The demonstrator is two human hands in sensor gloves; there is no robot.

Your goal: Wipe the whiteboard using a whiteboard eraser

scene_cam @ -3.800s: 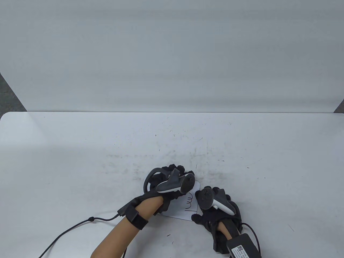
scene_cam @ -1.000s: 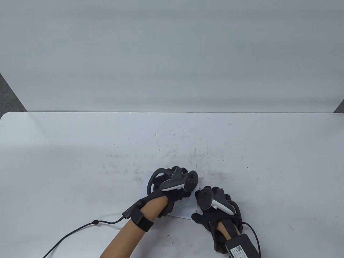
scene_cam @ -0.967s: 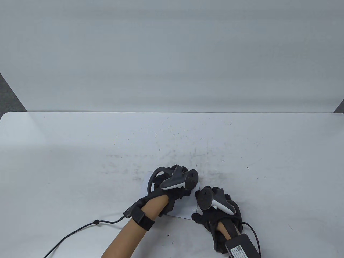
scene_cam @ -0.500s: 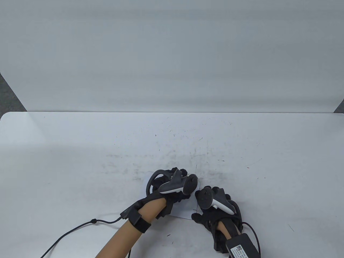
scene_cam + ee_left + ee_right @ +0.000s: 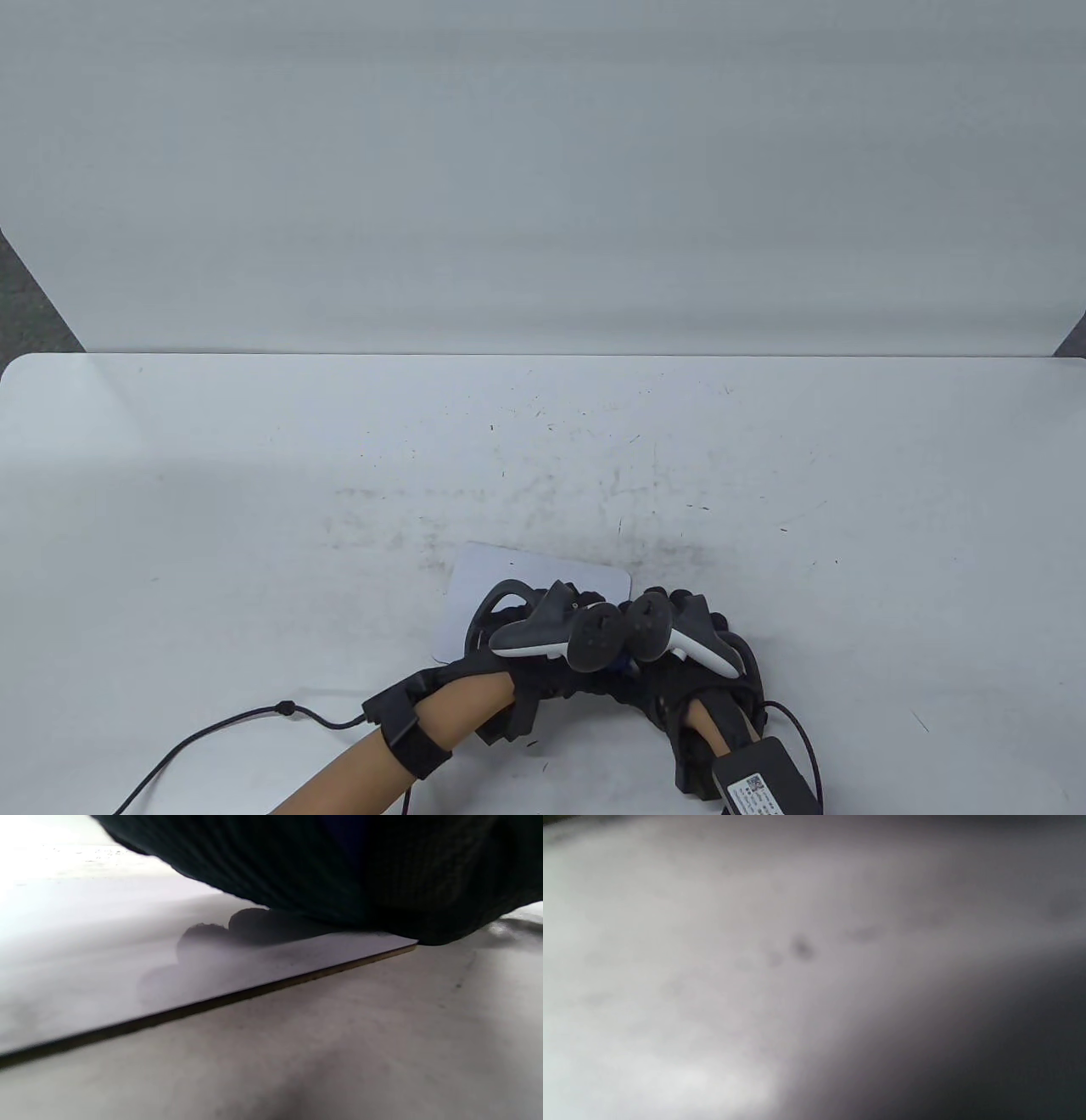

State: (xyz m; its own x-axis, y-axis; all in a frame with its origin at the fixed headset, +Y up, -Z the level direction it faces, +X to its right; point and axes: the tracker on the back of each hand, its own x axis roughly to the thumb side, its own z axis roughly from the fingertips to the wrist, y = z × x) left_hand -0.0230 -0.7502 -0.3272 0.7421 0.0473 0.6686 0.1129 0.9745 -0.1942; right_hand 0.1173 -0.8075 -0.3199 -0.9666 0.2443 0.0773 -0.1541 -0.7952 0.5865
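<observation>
The small whiteboard point(image 5: 543, 577) lies flat on the bench point(image 5: 254, 509) near its front edge. The left hand point(image 5: 543, 654) rests on the board's near part, beside the right hand point(image 5: 679, 671) at its right edge. A sliver of blue point(image 5: 625, 668) shows between them. Whether either hand grips anything cannot be told.

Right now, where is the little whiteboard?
In the table view the whiteboard lies flat on the table, near the front edge around the middle. Its near part is hidden under the left hand, with the right hand just beside it.
</observation>
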